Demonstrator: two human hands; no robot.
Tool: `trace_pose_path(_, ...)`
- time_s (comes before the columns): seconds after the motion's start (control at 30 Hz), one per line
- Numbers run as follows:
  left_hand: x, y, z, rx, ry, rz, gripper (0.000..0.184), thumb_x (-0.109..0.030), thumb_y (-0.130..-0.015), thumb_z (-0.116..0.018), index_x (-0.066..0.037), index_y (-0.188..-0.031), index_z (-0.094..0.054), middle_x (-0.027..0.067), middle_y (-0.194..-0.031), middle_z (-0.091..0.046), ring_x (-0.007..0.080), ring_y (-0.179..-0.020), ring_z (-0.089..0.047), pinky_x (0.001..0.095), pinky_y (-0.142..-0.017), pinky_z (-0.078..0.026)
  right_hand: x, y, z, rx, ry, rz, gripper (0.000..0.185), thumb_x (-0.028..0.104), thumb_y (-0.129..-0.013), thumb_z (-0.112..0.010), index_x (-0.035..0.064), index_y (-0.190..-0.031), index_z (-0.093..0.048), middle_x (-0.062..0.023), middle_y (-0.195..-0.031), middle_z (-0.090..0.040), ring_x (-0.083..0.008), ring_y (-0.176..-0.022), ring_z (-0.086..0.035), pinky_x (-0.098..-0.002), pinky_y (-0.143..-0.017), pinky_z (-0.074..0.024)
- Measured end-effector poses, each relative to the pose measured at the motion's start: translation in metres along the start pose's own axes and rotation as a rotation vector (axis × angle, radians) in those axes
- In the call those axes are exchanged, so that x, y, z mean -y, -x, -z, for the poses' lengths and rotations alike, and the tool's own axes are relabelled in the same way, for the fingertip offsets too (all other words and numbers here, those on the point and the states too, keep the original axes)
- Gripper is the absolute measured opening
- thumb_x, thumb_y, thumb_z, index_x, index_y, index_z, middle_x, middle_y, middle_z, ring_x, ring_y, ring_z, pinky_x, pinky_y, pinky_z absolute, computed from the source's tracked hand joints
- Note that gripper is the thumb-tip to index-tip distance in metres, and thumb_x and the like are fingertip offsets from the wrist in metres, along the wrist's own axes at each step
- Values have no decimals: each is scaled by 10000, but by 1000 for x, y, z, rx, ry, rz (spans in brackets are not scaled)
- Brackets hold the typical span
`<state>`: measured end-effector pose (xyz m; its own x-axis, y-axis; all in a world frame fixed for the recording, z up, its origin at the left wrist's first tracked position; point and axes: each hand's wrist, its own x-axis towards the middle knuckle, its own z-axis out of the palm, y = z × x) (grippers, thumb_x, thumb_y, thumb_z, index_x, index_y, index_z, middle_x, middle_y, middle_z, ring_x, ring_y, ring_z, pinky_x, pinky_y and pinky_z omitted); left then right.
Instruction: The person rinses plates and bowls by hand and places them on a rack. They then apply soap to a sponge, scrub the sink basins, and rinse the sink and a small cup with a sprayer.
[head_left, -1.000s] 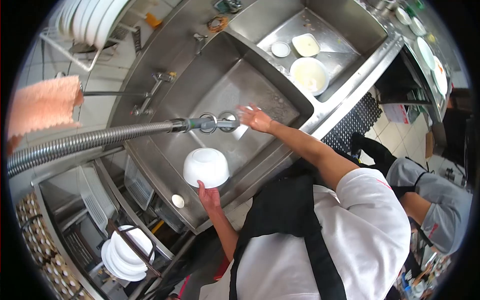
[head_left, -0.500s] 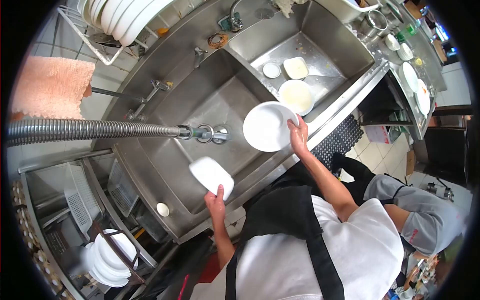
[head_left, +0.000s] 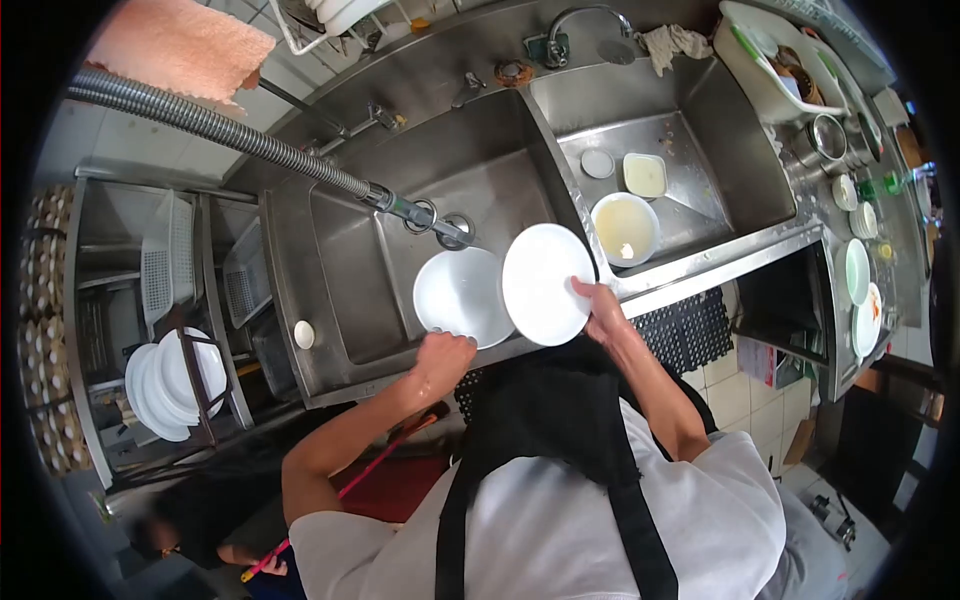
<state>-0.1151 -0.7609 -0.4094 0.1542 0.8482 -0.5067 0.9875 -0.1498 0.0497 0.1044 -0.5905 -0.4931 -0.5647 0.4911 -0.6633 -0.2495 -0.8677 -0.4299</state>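
Observation:
My left hand (head_left: 445, 362) is closed on the near rim of a white round bowl (head_left: 462, 292), held low in the left sink basin (head_left: 490, 180) with its hollow side up. Just above its far edge hangs the spray nozzle (head_left: 455, 234) of a ribbed metal hose. My right hand (head_left: 602, 312) grips a white round dish (head_left: 545, 288) by its right edge, thumb on its face. This dish is tilted and partly overlaps the bowl. Whether it is a plate or a bowl I cannot tell.
The right basin holds a bowl of cloudy liquid (head_left: 622, 232), a squarish dish (head_left: 645, 175) and a small round dish (head_left: 598, 163). A small cup (head_left: 304, 334) sits on the left rim. Stacked plates (head_left: 165, 385) stand lower left. Another person (head_left: 210, 530) is at lower left.
The view has turned. My left hand held a rectangular white dish, which I can no longer make out, and now grips a round bowl. My right hand's dish is tilted differently.

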Motion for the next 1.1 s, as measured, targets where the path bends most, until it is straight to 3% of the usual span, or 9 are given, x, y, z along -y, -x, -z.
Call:
trace_pose_path(0.17, -47, -15, 35, 50, -309, -131, 86, -119, -783, -605, -143, -750, -680, 28, -695, -672, 170, -683, -671, 322, -741, -473, 7, 0, 17, 213, -42, -118, 479, 179, -936, -541, -116, -1287, -402, -219, -1223, -552, -321, -1118, -575, -453, -995, -462)
trace_pose_path(0.33, -81, -37, 102, 269, -485, -199, 143, -163, -838, -598, -150, -864, -738, -3, -787, -693, 177, -791, -669, 395, -824, -462, 17, 16, 38, 260, -74, -16, 547, 267, -926, -577, -114, -1283, -413, -233, -1234, -544, -329, -1141, -564, -468, -1004, -451)
trace_pose_path(0.5, -106, -52, 144, 252, -836, -309, 219, -212, -902, -534, -146, -960, -734, 34, -933, -696, 213, -915, -642, 458, -945, -399, 33, 5, 45, 415, -468, -125, 616, 326, -939, -535, -26, -1398, -323, -207, -1425, -402, -372, -1325, -376, -533, -1122, -268)
trace_pose_path(0.57, -98, -75, 162, 219, -1007, -412, 242, -239, -911, -527, -133, -1002, -726, 41, -978, -688, 213, -954, -622, 444, -959, -381, 38, -5, 48, 543, -475, 80, 611, 292, -903, -572, 15, -1401, -352, -162, -1423, -414, -343, -1331, -370, -504, -1132, -252)
trace_pose_path(0.73, -112, -91, 214, 303, -1231, -483, 291, -241, -903, -533, -80, -1084, -694, 38, -1021, -678, 219, -947, -601, 398, -965, -381, 85, 0, 21, 389, -394, 233, 585, 281, -859, -522, 48, -1380, -392, -125, -1371, -466, -320, -1278, -431, -471, -1111, -290)
trace_pose_path(0.83, -116, -97, 245, -42, -1517, -413, 309, -200, -895, -516, -74, -1129, -674, 33, -1117, -655, 202, -1047, -557, 393, -1019, -353, 106, -23, 36, 452, -378, 420, 584, 319, -898, -522, 81, -1405, -359, -120, -1360, -468, -306, -1283, -421, -473, -1103, -294)
trace_pose_path(0.93, -118, -105, 265, -186, -1567, -446, 310, -195, -879, -530, -83, -1126, -680, 21, -1127, -653, 194, -1082, -538, 393, -1044, -320, 141, -2, 32, 420, -382, 602, 604, 349, -925, -532, 88, -1426, -319, -122, -1350, -470, -302, -1281, -423, -469, -1093, -307)
trace_pose_path(0.97, -115, -108, 272, -330, -1497, -483, 240, -139, -804, -578, -42, -966, -725, 9, -896, -690, 190, -922, -596, 442, -1097, -253, 154, 11, 27, 350, -410, 684, 594, 337, -935, -527, 73, -1422, -314, -123, -1336, -479, -305, -1265, -441, -467, -1082, -327)
trace_pose_path(1.1, -125, -120, 284, -307, -1503, -585, 255, -126, -751, -593, -40, -949, -729, 9, -857, -687, 192, -916, -600, 447, -1097, -253, 187, 39, 41, 251, -281, 597, 479, 266, -960, -493, 15, -1353, -380, -143, -1259, -533, -298, -1161, -534, -433, -1000, -425)
